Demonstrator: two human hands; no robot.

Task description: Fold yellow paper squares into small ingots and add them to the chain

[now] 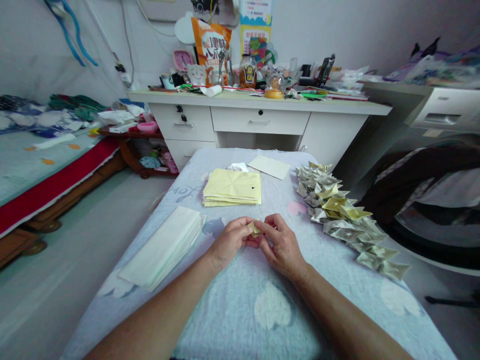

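Between my two hands, above the cloth-covered table, is a small piece of folded yellow paper. My left hand pinches it from the left, thumb on top. On the right side my right hand grips it too, fingers bent around it and hiding much of its shape. Just beyond the hands lies a stack of yellow paper sheets. To the left rests a pile of long whitish paper strips. Many folded paper pieces, grey and yellow with pointed ends, stand in a row on the right.
A blue patterned cloth covers the table. At its far end lie a pale card and crumpled white paper. Behind stands a white desk crowded with items. A bed is left, a washing machine right.
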